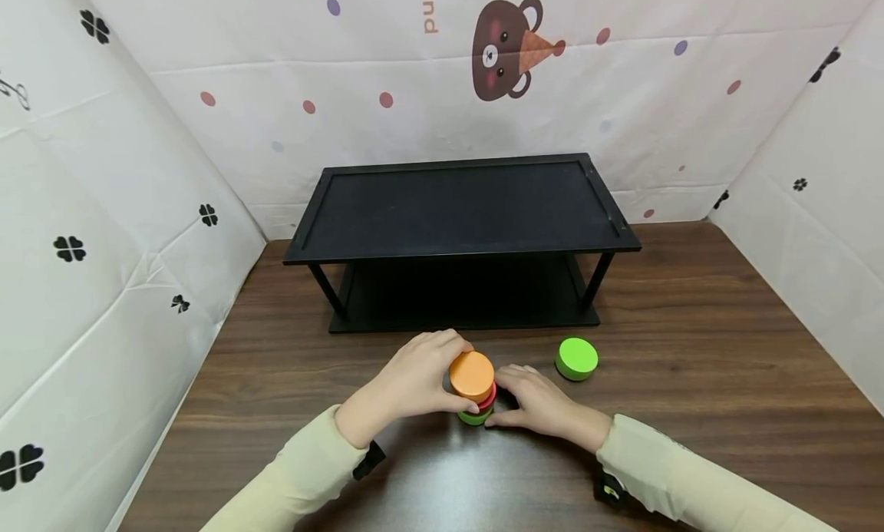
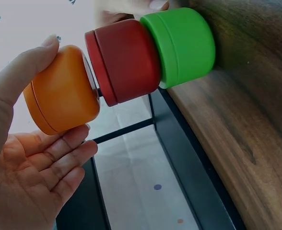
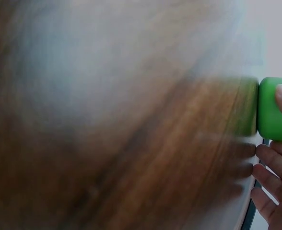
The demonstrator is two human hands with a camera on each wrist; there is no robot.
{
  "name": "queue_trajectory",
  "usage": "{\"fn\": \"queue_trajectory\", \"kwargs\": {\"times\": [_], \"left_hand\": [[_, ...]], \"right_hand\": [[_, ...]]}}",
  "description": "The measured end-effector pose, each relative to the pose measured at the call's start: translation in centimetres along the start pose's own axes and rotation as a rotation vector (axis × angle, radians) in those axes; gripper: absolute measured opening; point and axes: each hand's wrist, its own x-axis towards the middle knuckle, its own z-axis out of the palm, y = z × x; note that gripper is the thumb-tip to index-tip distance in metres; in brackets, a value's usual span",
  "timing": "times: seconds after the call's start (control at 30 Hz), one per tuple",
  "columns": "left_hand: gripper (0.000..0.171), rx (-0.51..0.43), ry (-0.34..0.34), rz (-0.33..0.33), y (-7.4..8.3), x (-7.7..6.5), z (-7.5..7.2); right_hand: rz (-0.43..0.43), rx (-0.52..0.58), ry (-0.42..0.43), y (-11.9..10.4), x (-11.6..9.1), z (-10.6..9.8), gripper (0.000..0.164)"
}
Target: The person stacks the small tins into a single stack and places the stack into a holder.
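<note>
My left hand point(image 1: 417, 375) pinches an orange round jar point(image 2: 64, 91) between thumb and fingers. It hangs just over a red jar point(image 2: 124, 62), and a narrow gap shows between them in the left wrist view. Directly under the red jar, a green jar point(image 2: 184, 48) stands on the wooden table. My right hand point(image 1: 542, 405) holds that lower jar, thumb on one side and fingertips on the other. From the head view, the orange jar hides most of the two beneath it.
A second green jar point(image 1: 576, 359) stands on the table to the right, beyond my right hand. Behind the jars is a black two-level rack point(image 1: 456, 209) on thin legs. White printed cloth point(image 1: 414, 133) walls the table at the back and both sides.
</note>
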Motion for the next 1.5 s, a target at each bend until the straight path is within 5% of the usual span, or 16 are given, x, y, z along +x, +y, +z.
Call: {"fn": "queue_trajectory", "kwargs": {"times": [1.23,1.5], "left_hand": [[0.079,-0.071,-0.004,-0.032,-0.6,-0.5,0.8],[0.088,-0.003,0.033,-0.030,-1.1,-1.1,0.7]], "right_hand": [[0.017,-0.013,-0.016,0.0,-0.2,-0.4,0.047],[0.048,-0.045,0.003,-0.1,-0.2,-1.0,0.056]]}}
